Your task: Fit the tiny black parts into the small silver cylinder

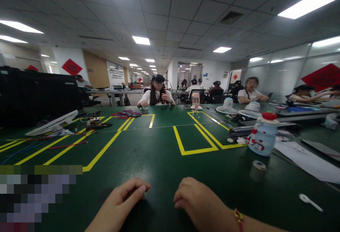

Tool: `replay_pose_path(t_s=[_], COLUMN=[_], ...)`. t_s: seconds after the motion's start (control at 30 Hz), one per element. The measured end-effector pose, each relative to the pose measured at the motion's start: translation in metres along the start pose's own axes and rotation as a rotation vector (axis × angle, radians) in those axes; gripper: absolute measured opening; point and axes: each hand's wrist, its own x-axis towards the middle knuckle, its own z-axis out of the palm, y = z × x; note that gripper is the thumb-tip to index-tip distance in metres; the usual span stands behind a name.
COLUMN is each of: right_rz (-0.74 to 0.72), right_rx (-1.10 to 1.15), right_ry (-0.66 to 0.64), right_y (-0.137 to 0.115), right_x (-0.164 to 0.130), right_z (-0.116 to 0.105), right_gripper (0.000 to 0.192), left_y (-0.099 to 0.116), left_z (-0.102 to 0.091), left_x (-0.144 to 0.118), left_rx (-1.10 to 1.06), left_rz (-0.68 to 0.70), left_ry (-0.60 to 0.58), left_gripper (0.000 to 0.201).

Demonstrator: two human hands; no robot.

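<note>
My left hand (122, 203) rests near the table's front edge, its fingers loosely curled and the thumb tip close to the index finger. I see nothing in it. Across a narrow gap, my right hand (198, 201) lies with its fingers bent and pressed together; its palm is hidden and no object shows. A red cord bracelet with a gold piece (238, 216) circles the right wrist. Under both hands is the green table (148, 154). Closest to the right hand stands a small grey cylinder (258, 171).
A light-blue snowman-shaped jar (262, 136) with a red top, white paper (302, 159) and a white spoon (310, 202) lie right. Bundled wires (126, 114) and a white panel (51, 124) sit left. A person (156, 94) faces me across the table; small fans (226, 107) stand back right.
</note>
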Motion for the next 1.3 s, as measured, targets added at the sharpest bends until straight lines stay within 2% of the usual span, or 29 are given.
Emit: replay_pose_path(t_s=[0.1, 0.23, 0.33, 0.4, 0.47, 0.63, 0.73, 0.93, 1.1, 1.3], right_rz=[0.199, 0.464, 0.758, 0.862, 0.888, 0.902, 0.869, 0.862, 0.882, 0.844], right_rx=[-0.114, -0.400, -0.379, -0.280, -0.210, -0.207, -0.168, -0.206, -0.196, -0.184], right_ry=[0.118, 0.343, 0.316, 0.225, 0.164, 0.259, 0.250, 0.304, 0.277, 0.329], right_y=[0.025, 0.084, 0.132, 0.155, 0.166, 0.159, 0.154, 0.165, 0.174, 0.170], right_x=[-0.025, -0.076, -0.114, -0.131, -0.139, -0.136, -0.132, -0.135, -0.138, -0.137], right_z=[-0.050, -0.121, -0.147, -0.149, -0.147, -0.143, -0.140, -0.132, -0.129, -0.126], right_gripper=[0.018, 0.029, 0.035, 0.034, 0.034, 0.040, 0.041, 0.045, 0.047, 0.049], left_y=[0.002, 0.002, 0.001, 0.002, 0.002, 0.004, 0.006, 0.005, 0.002, 0.004], left_z=[0.000, 0.001, 0.002, 0.002, 0.002, 0.002, 0.002, 0.002, 0.002, 0.002], left_x=[-0.001, 0.002, 0.004, 0.004, 0.003, 0.000, -0.001, 0.000, -0.001, -0.001], left_rx=[-0.002, 0.002, -0.008, -0.019, -0.018, -0.025, -0.029, -0.044, -0.062, -0.054], left_rz=[-0.018, -0.013, -0.010, -0.004, -0.004, -0.009, -0.016, -0.023, -0.013, -0.015], left_ry=[0.006, -0.006, -0.006, -0.007, -0.006, 0.008, 0.017, 0.007, 0.005, -0.001], left_gripper=[0.031, 0.031, 0.029, 0.029, 0.029, 0.029, 0.029, 0.028, 0.028, 0.029])
